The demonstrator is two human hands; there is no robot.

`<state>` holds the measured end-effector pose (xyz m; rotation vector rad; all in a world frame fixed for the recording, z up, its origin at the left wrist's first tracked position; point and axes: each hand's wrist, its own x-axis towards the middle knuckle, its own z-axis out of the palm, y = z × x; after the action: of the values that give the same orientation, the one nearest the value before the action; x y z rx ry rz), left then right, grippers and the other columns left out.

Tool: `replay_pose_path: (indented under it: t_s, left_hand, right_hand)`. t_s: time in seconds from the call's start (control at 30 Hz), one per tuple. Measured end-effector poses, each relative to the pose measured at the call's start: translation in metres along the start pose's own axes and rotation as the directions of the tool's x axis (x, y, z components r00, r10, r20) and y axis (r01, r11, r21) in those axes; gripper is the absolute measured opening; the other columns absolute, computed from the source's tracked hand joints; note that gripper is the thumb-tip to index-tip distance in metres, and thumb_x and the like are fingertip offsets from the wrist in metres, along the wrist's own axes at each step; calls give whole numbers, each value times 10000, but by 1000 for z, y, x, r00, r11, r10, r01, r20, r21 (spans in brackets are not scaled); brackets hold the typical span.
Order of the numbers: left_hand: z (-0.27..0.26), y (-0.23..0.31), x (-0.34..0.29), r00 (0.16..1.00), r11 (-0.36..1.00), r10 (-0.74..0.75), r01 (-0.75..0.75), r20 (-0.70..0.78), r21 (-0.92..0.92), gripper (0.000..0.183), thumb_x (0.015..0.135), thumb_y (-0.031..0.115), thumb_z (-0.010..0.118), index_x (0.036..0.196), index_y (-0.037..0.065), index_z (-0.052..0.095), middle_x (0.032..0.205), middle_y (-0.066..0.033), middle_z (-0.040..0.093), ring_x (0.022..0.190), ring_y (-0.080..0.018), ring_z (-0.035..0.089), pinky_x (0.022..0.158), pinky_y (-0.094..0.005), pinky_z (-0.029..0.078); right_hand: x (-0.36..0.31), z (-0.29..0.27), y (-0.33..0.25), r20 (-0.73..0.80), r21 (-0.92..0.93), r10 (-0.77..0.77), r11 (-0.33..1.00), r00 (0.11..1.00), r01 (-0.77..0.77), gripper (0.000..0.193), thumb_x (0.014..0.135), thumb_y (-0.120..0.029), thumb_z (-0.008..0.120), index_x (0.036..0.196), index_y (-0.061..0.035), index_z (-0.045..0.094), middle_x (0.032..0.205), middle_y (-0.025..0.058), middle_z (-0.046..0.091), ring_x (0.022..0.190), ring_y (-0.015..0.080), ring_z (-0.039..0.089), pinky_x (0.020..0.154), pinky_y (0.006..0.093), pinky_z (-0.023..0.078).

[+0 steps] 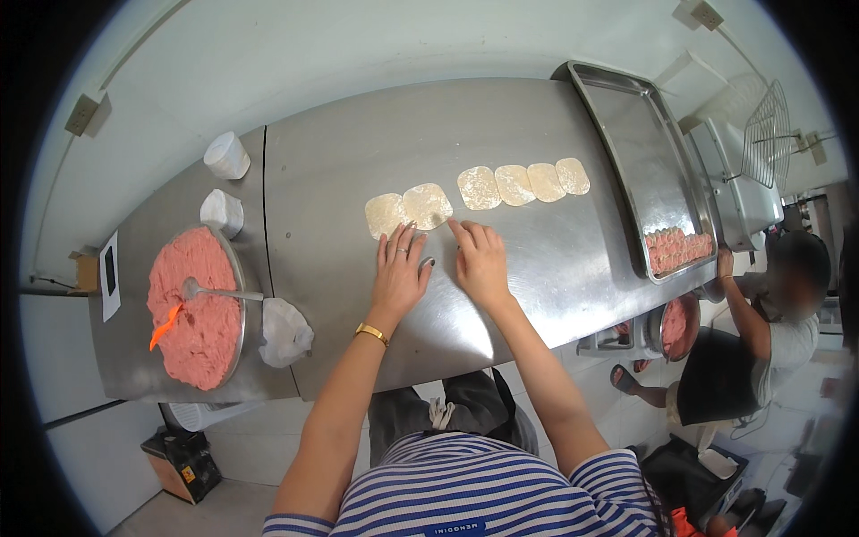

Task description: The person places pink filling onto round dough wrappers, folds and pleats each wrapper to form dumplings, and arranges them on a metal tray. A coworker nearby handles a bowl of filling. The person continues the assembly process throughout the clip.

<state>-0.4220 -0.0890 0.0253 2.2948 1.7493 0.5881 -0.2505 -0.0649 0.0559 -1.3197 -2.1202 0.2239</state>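
Observation:
Two round-cornered dough wrappers, the left one [386, 213] slightly overlapped with the right one [427, 204], lie flat and floury on the steel table in front of me. My left hand [401, 273] rests palm down with fingers stretched out, its fingertips at the near edges of these wrappers. Beside it, my right hand [481, 264] has its forefinger extended to the right wrapper's edge; the other fingers bend a little, and nothing shows in them. To the right lies an overlapping row of several more wrappers [513, 185].
At left, a large bowl of pink minced filling [197, 304] holds a spoon [215, 291] and an orange scraper [165, 328]. Nearby are white paper rolls [226, 157] and a crumpled white bag [284, 333]. A metal tray [617, 134] with filled pieces stands right, near a seated person [761, 331].

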Motion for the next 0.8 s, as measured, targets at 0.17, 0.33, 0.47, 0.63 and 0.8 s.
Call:
replay_pose_path:
  t_s: [0.17,0.33,0.47,0.63,0.8]
  left_hand:
    - [-1,0,1,1000,1000,0,0,-2,-21,506,859,202,590,1328,67,456,1401,-146,399,1376,-307,289,1145,-512,174]
    - [4,-5,-1,1000,1000,5,-5,8,13,492,881,247,564,1333,72,477,1426,-133,392,1381,-292,279,1153,-510,166]
    - [3,-3,0,1000,1000,20,-20,-2,14,498,872,222,565,1336,64,476,1419,-137,397,1376,-292,291,1149,-513,174]
    - [2,-4,2,1000,999,20,-20,-3,-45,519,864,193,560,1350,42,456,1414,-139,395,1369,-298,307,1150,-475,212]
    - [0,-3,2,1000,999,19,-19,-9,-48,542,859,176,567,1365,33,435,1418,-144,391,1364,-303,314,1148,-464,232]
  right_hand:
    - [2,1,-5,23,-29,-29,999,999,30,691,719,41,569,1385,-83,431,1184,123,545,1031,287,515,888,412,404]
    - [6,8,8,-20,-19,30,999,999,-30,609,745,29,579,1338,-70,481,1197,130,546,1053,304,513,903,415,412]
    - [23,14,37,-87,-39,139,989,986,-143,431,757,3,612,1185,-44,596,1150,125,582,1024,317,536,889,414,441]
    - [30,30,63,-71,-21,127,992,989,-128,241,767,-15,628,1007,-18,654,1033,110,623,943,310,569,835,409,469]
    - [34,36,65,-79,-26,132,991,988,-135,151,773,-13,620,921,-12,650,989,110,618,919,313,572,812,411,472]
